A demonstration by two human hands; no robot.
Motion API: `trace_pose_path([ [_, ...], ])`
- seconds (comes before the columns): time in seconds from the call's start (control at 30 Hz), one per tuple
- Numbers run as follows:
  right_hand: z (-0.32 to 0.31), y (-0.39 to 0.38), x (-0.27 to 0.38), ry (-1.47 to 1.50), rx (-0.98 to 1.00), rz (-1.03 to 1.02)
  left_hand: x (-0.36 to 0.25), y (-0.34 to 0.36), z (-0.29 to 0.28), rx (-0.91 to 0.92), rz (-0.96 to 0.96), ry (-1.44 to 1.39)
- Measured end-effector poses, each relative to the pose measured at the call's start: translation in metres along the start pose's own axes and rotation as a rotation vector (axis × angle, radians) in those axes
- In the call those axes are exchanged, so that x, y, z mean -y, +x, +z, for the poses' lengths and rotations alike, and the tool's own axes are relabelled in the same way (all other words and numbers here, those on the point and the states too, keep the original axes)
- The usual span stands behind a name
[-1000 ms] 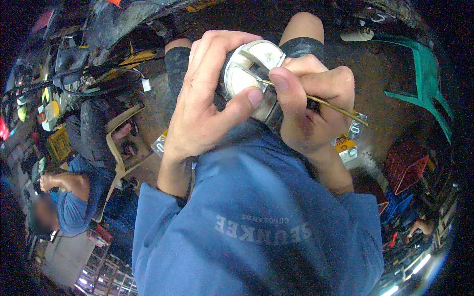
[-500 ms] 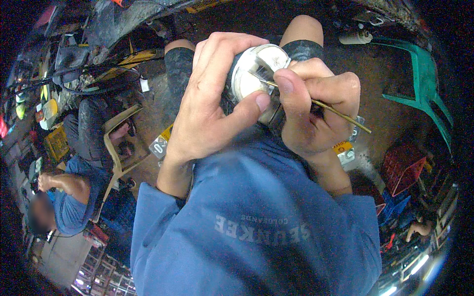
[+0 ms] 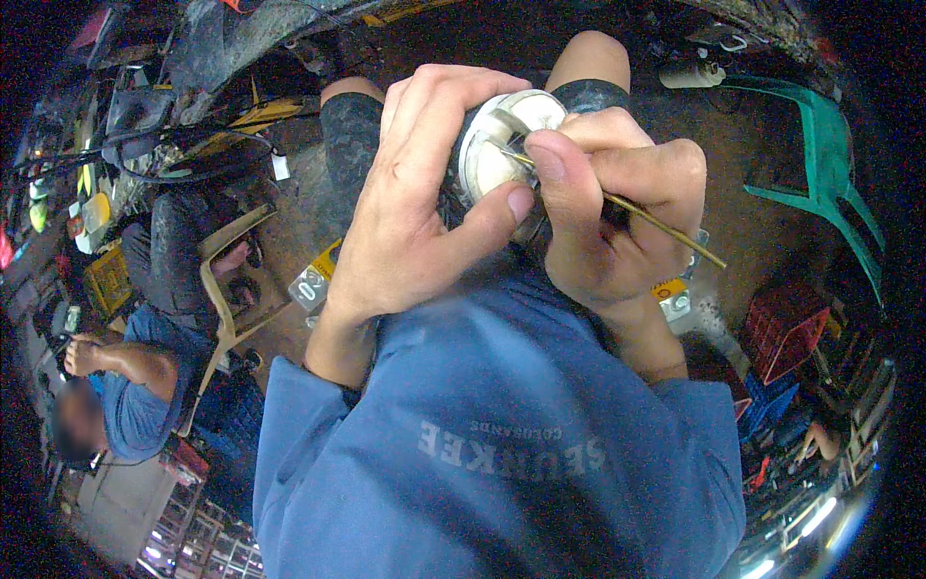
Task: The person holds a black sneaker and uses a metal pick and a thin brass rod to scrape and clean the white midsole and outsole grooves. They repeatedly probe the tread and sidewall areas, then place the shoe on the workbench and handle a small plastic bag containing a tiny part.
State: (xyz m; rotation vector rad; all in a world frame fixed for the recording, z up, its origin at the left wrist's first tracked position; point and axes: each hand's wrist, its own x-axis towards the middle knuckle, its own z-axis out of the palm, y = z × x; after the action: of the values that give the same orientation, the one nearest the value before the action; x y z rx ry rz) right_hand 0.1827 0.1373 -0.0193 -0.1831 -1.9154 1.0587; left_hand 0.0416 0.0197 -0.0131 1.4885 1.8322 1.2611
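My left hand (image 3: 410,207) is closed around a round, whitish metal part (image 3: 494,172) with a recess across its face. Its fingers wrap the far side, and the thumb presses the near rim. Between the thumb and fingers of my right hand (image 3: 617,207) is a thin brass-coloured rod (image 3: 670,229). One end of the rod reaches into the recess, while the other sticks out to the right past my hand. A thin, bright tip shows at the recess; its exact contact is too small to tell. The part is held above my lap, its lower side hidden.
A green plastic chair (image 3: 820,145) and a red crate (image 3: 786,328) stand at the right. To the left, a co-worker in a blue shirt (image 3: 149,386) sits by a beige chair (image 3: 220,289). Black cables (image 3: 183,179) run at the far left.
My right hand and the rod have shifted slightly left over the part, which has turned a little in my left hand. The co-worker's hand has moved slightly left.
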Motion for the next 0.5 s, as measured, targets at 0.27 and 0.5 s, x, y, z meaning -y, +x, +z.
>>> trace_pose_path([
  [0.27, -0.013, 0.004, 0.004, -0.091, 0.114, -0.025, -0.002, 0.001, -0.003, 0.017, 0.005, 0.017],
  [0.5, -0.007, 0.005, 0.005, -0.070, 0.073, -0.055, -0.002, 0.001, -0.001, -0.006, 0.025, 0.043],
])
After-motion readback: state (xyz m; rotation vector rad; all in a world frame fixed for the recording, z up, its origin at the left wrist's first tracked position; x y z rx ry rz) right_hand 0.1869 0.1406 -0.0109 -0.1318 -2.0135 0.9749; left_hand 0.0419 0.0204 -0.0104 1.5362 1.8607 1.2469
